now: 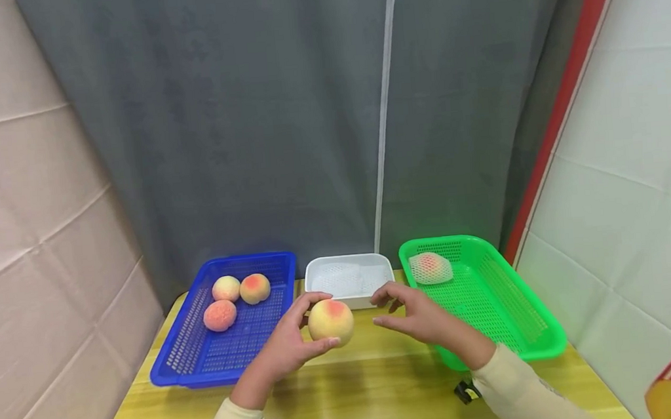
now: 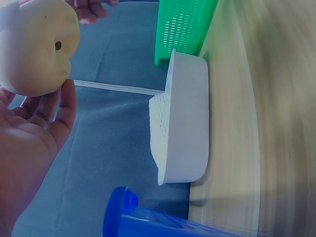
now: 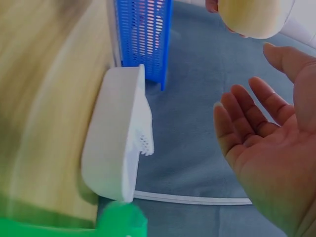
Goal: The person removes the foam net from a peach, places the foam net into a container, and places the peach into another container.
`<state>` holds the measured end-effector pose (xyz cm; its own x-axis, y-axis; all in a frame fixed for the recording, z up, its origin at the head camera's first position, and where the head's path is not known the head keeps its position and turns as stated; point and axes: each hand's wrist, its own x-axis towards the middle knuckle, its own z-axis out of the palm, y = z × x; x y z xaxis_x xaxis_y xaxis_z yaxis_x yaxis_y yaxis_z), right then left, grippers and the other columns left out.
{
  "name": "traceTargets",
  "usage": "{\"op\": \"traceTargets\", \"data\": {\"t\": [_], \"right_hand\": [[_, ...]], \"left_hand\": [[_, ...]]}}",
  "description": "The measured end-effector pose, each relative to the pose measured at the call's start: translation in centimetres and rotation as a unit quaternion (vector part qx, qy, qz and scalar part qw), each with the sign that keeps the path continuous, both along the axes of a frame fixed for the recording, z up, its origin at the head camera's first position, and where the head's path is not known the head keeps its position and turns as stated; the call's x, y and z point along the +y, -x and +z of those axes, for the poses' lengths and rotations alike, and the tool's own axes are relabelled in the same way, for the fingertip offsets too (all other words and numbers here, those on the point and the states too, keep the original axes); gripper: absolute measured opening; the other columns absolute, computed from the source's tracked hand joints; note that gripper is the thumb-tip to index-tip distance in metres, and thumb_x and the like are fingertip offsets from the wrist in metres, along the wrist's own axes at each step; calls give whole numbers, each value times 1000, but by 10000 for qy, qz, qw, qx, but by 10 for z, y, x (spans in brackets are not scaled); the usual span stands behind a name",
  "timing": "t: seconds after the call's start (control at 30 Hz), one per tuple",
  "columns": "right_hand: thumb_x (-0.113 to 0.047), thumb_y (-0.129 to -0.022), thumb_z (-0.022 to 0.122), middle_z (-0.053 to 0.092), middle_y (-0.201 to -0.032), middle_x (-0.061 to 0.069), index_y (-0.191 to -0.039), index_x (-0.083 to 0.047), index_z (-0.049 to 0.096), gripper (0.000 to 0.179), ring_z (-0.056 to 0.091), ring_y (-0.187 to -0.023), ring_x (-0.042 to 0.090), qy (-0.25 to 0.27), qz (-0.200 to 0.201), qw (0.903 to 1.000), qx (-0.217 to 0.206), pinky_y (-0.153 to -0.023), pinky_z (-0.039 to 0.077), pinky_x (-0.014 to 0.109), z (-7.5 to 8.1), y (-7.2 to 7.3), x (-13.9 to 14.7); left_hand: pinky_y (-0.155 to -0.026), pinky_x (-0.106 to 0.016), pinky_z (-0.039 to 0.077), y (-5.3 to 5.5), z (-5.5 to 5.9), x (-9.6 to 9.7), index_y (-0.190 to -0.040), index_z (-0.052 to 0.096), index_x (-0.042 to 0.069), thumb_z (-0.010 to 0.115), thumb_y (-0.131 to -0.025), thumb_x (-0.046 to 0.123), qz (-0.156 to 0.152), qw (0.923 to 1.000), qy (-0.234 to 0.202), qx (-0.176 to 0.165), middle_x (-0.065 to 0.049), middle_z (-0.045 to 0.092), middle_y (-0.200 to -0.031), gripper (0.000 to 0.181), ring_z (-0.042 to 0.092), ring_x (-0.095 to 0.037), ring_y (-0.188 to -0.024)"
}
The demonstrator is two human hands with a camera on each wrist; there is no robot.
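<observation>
My left hand (image 1: 291,335) grips a yellow peach (image 1: 330,323) with a red blush, thumb in front and fingers behind, held up over the table's middle. In the left wrist view the underside of this peach (image 2: 42,47) shows a small dark hole. To its right my right hand (image 1: 417,315) hangs in the air, fingers loosely bent and nothing in them; its bare palm (image 3: 276,163) faces the peach. Behind both hands is a small white tray (image 1: 351,303) holding white foam netting (image 1: 341,280), which pokes above the rim.
At left stands a blue basket (image 1: 207,377) with a pale peach (image 1: 226,288), a blushed peach (image 1: 255,288) and a pinkish-red one (image 1: 219,316). A green basket (image 1: 544,344) at right holds a peach in foam net (image 1: 431,268). A grey curtain (image 1: 269,122) hangs behind the wooden table (image 1: 350,392).
</observation>
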<state>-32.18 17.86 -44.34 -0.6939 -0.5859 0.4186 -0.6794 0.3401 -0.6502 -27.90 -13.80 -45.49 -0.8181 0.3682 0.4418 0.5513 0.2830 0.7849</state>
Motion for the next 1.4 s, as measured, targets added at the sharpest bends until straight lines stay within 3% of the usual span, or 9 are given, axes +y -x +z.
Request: {"op": "traceTargets", "data": {"t": [0.17,0.3,0.53,0.87,1.03,1.2,1.4], "right_hand": [[-23,-101,84,70,-121,-4,-125,-16,70,28,66,-112,18,-64,32,10000,-2,-94,62,44,-9,-4,1],[-22,-101,85,70,-121,-3,-124,-15,70,29,66,-112,18,-48,44,10000,12,-94,62,50,-10,-5,0],[-25,-102,84,69,-122,-2,-125,-15,70,29,66,-114,19,-81,56,9998,-154,-95,62,53,-16,-7,1],[-27,-102,82,70,-125,1,-126,-10,69,32,66,-113,18,-271,274,9987,-330,-96,61,48,-27,-10,-2],[-28,-102,83,71,-124,1,-127,-10,69,34,67,-112,20,-357,260,9985,-325,-95,61,47,-33,-11,-1],[-30,-102,83,70,-125,0,-128,-8,68,37,66,-113,21,-432,220,9980,-416,-97,60,47,-37,-12,1],[-33,-103,82,70,-125,-3,-128,-10,69,37,66,-115,24,-481,192,9975,-483,-97,59,47,-39,-13,1]], "left_hand": [[-108,-46,55,-1,-2,0,-152,57,15,95,-89,25,-18,9999,43,-152,-2,61,-144,75,64,-24,-125],[-108,-45,55,-1,-1,0,-154,56,12,95,-88,24,-24,9998,42,-187,-2,61,-145,77,65,-24,-125],[-105,-39,56,-2,0,-1,-152,57,18,96,-89,25,12,9996,106,-275,-2,63,-144,74,67,-24,-123],[-107,-46,53,2,8,-16,-144,58,19,93,-92,26,-352,9975,585,-199,1,66,-138,63,66,-20,-121],[-104,-41,55,3,14,-27,-142,56,18,93,-93,29,-413,9950,871,-260,1,66,-135,62,67,-19,-119],[-98,-37,59,3,25,-40,-143,54,18,92,-93,30,-279,9933,1069,-351,-1,66,-136,64,68,-21,-119],[-104,-40,56,6,37,-57,-144,55,18,92,-93,32,123,9896,1424,-167,0,64,-136,65,66,-20,-121]]}}
